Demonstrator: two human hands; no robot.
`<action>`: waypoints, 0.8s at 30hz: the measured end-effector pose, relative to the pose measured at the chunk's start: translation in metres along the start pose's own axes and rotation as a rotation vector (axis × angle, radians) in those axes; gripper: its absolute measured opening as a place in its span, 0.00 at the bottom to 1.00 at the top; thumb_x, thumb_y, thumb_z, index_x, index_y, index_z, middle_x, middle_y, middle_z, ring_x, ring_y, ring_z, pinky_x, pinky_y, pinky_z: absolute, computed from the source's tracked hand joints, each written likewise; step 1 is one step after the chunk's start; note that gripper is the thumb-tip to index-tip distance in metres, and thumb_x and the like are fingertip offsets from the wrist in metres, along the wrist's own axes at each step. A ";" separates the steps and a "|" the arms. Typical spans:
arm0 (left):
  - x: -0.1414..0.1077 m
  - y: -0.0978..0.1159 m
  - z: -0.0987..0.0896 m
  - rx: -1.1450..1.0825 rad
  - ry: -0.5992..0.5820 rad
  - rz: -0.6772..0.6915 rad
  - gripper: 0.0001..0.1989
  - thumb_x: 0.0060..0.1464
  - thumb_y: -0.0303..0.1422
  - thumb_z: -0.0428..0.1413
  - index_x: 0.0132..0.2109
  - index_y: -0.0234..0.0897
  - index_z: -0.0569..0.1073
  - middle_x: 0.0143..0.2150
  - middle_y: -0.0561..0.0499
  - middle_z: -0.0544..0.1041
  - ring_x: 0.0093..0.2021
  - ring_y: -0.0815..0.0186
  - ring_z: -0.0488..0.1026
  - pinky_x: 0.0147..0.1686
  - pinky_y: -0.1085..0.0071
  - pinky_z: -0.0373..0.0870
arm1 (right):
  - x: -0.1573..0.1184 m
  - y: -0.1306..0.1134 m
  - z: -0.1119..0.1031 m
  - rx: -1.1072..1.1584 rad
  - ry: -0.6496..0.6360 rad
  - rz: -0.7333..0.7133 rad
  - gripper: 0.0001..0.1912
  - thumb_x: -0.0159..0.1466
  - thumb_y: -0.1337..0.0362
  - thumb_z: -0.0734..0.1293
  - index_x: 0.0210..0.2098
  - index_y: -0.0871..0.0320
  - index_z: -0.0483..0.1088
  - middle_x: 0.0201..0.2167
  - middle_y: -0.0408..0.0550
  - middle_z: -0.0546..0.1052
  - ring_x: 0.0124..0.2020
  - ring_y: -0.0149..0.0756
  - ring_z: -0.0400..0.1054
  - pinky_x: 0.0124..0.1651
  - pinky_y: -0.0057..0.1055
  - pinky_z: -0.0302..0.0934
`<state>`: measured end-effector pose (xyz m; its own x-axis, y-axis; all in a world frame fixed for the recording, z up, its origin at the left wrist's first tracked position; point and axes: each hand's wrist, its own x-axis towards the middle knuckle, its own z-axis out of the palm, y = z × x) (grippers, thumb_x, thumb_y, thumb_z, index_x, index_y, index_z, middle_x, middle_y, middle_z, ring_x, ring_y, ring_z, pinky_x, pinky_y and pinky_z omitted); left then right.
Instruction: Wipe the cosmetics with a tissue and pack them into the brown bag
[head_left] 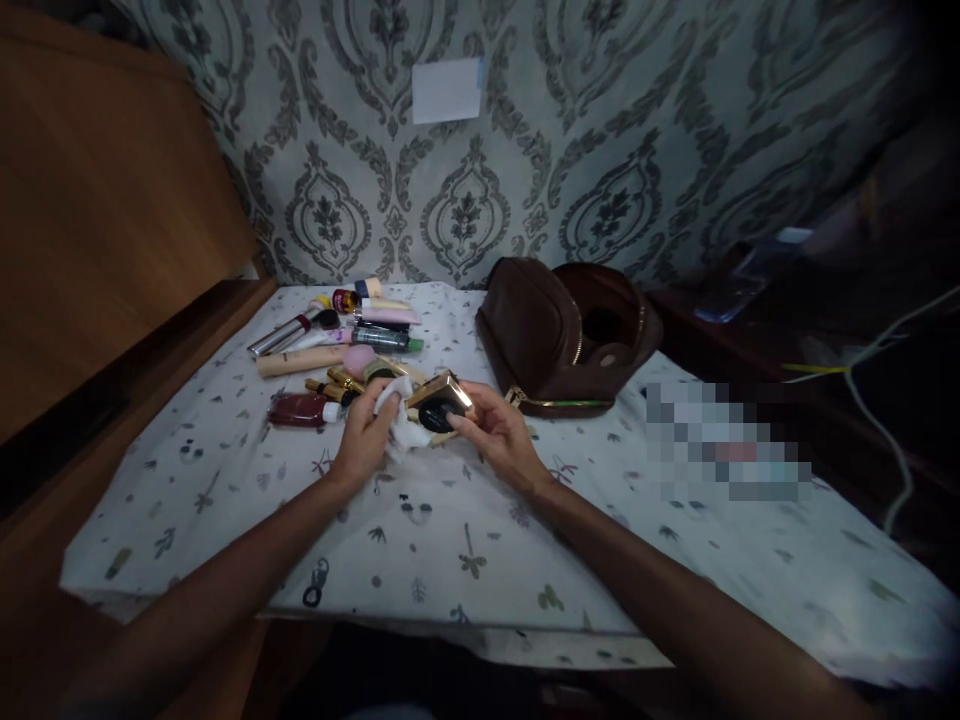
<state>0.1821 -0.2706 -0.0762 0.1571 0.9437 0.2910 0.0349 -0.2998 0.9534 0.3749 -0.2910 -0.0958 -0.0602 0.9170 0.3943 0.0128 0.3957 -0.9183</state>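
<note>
My right hand (499,432) grips a gold-edged compact case (441,402) with a dark oval on its face, the thumb pressed on the front. A crumpled white tissue (405,425) is pinched in my left hand (367,430), close against the compact's left side. Both hands are held over the middle of the table. Just left of them lie a dark red bottle with a white cap (300,410), gold-and-black tubes (337,386) and a pink egg-shaped sponge (359,361).
An unzipped brown leather bag (536,330) stands at the back right. Several cosmetics, among them a beige tube (304,361) and a green-capped tube (382,341), lie at the back left. A wooden panel (112,150) borders the left, a patterned wall (465,210) the back. A pale cable (881,420) hangs right.
</note>
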 end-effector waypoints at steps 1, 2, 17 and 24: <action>-0.001 0.002 0.001 0.056 -0.013 0.034 0.15 0.62 0.43 0.51 0.46 0.37 0.73 0.35 0.52 0.74 0.33 0.66 0.70 0.34 0.74 0.66 | 0.000 -0.001 0.000 -0.021 0.011 -0.014 0.24 0.59 0.52 0.72 0.52 0.53 0.70 0.45 0.48 0.77 0.42 0.38 0.72 0.45 0.35 0.70; -0.002 0.004 0.001 0.113 -0.032 0.073 0.15 0.63 0.42 0.50 0.46 0.36 0.73 0.36 0.52 0.75 0.34 0.66 0.70 0.35 0.73 0.66 | 0.000 -0.002 -0.001 -0.049 0.019 -0.032 0.25 0.58 0.52 0.73 0.52 0.54 0.71 0.46 0.49 0.77 0.44 0.39 0.73 0.48 0.37 0.69; -0.008 0.010 -0.002 0.567 -0.042 0.658 0.17 0.68 0.31 0.44 0.59 0.33 0.68 0.52 0.41 0.76 0.54 0.61 0.72 0.55 0.63 0.69 | -0.007 -0.021 -0.001 -0.577 -0.132 -0.380 0.24 0.67 0.61 0.65 0.62 0.55 0.64 0.39 0.49 0.75 0.37 0.38 0.69 0.42 0.35 0.66; -0.014 0.016 0.004 0.887 -0.139 0.868 0.16 0.65 0.27 0.48 0.57 0.32 0.69 0.52 0.38 0.75 0.55 0.56 0.71 0.54 0.58 0.72 | -0.012 -0.015 0.004 -0.587 -0.103 -0.136 0.28 0.60 0.63 0.68 0.58 0.56 0.62 0.34 0.43 0.74 0.29 0.33 0.68 0.37 0.31 0.65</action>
<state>0.1849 -0.2888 -0.0657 0.5624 0.3806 0.7340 0.5122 -0.8573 0.0521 0.3710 -0.3085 -0.0870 -0.1955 0.8583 0.4744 0.5442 0.4974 -0.6756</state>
